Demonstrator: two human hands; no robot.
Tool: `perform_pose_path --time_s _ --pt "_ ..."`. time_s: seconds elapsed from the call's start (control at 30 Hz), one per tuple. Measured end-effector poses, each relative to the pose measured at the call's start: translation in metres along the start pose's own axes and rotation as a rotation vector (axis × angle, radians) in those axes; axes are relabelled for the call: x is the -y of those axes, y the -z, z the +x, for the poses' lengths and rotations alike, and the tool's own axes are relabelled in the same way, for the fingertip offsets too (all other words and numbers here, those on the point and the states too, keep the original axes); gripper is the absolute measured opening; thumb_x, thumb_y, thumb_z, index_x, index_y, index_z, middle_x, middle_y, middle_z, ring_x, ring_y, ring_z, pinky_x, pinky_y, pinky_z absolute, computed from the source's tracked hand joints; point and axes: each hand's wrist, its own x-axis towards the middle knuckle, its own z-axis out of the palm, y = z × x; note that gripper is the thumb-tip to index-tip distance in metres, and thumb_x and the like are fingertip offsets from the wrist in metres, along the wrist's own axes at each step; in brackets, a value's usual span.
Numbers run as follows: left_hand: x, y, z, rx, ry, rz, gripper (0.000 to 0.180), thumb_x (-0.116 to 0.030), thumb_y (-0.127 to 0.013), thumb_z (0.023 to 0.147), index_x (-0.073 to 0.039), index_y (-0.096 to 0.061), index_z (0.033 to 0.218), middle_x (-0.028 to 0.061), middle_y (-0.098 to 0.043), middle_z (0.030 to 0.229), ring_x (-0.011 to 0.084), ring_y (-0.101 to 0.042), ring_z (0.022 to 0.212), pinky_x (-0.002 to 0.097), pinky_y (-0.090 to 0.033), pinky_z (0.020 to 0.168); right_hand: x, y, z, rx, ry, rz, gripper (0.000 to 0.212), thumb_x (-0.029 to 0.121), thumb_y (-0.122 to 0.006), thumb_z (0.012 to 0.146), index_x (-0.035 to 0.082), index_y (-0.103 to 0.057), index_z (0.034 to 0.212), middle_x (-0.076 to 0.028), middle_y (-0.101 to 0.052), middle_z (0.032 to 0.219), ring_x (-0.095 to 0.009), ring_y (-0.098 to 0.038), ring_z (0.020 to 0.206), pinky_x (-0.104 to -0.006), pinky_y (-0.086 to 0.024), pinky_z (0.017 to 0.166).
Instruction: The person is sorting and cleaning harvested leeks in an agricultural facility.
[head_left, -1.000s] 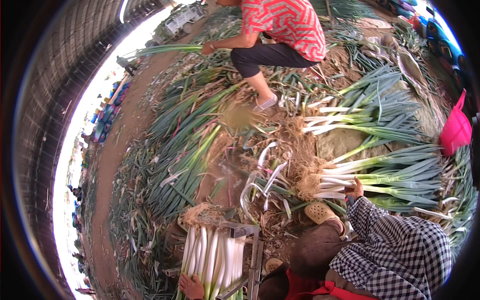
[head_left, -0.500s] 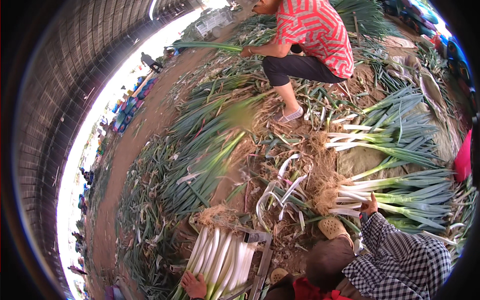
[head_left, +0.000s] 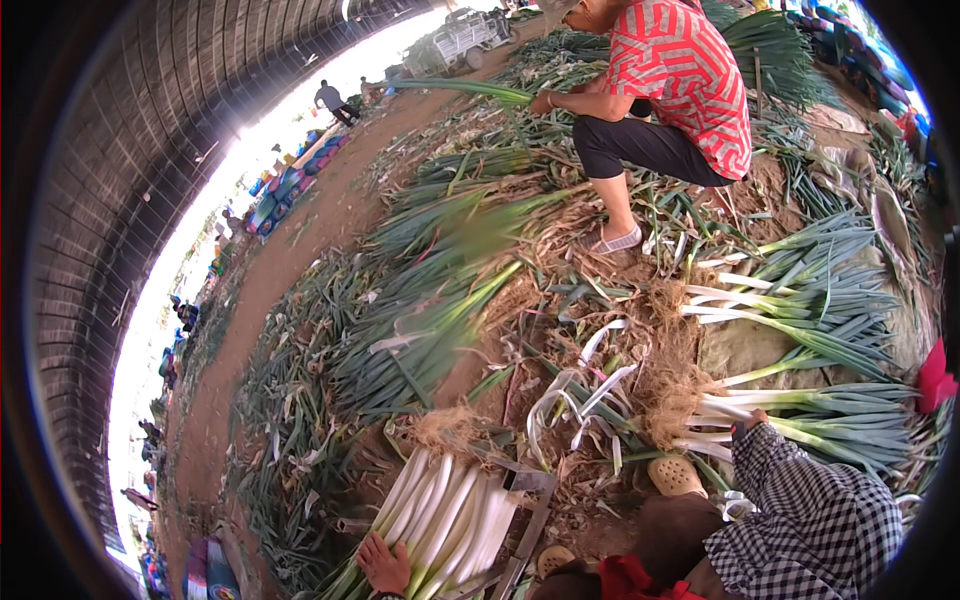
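Trimmed leeks (head_left: 440, 505), white shafts side by side with roots at the far end, lie in a bundle within a metal frame (head_left: 530, 505) at the lower left. My left hand (head_left: 385, 563) rests on the bundle's left side, open, fingers spread over the shafts. At the right, more leeks (head_left: 830, 405) lie in a loose pile, roots to the left and green leaves to the right. My right hand (head_left: 757, 419) touches the near part of that pile beside a white shaft. The checked sleeve (head_left: 800, 510) and the angle hide most of its fingers.
A person in a red patterned shirt (head_left: 680, 85) crouches ahead, holding leeks (head_left: 470, 88). Unsorted leeks (head_left: 430, 290) are heaped at left-centre. Peeled leaves (head_left: 580, 395) litter the soil between the piles. A pink-red object (head_left: 935, 378) stands by the right-hand pile. Beyond runs a dirt path (head_left: 270, 300).
The view has shifted, so the scene sits further right. My right hand has moved slightly among the pile's leeks and its raised thumb no longer shows. My left hand stays on the bundle.
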Motion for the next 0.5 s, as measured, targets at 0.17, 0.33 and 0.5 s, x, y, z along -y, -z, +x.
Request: perform_pose_path --time_s 0.17,0.33,0.5 --pt "0.000 0.005 -0.006 0.001 -0.009 0.051 0.071 -0.049 -0.037 0.102 0.006 -0.034 0.146 0.0218 -0.039 0.147 0.0365 -0.034 0.135 0.0517 -0.021 0.113 -0.008 -0.009 -0.008 0.006 0.271 0.099 0.040 0.042 -0.059 0.093 0.006 -0.060 0.110 -0.014 -0.065 0.098 -0.029 -0.062 0.082 -0.0422 -0.053 0.077" --pt "0.003 -0.008 -0.004 0.016 -0.004 0.071 0.070 -0.050 -0.033 0.103 0.005 -0.033 0.146 0.0211 -0.039 0.147 0.0363 -0.034 0.135 0.0499 -0.022 0.114 -0.022 0.008 -0.045 0.121 0.215 0.386 0.037 0.047 -0.070 0.085 0.012 -0.065 0.097 -0.007 -0.067 0.083 -0.025 -0.063 0.073 -0.0410 -0.054 0.066" --pt "-0.007 0.009 0.001 0.110 0.028 0.005 0.073 -0.052 -0.028 0.104 0.004 -0.027 0.151 0.0204 -0.031 0.156 0.0351 -0.026 0.145 0.0499 -0.016 0.119 -0.007 0.015 -0.071 0.317 0.095 0.397 0.039 0.042 -0.074 0.082 0.011 -0.067 0.104 -0.013 -0.070 0.097 -0.031 -0.066 0.086 -0.0443 -0.056 0.076"
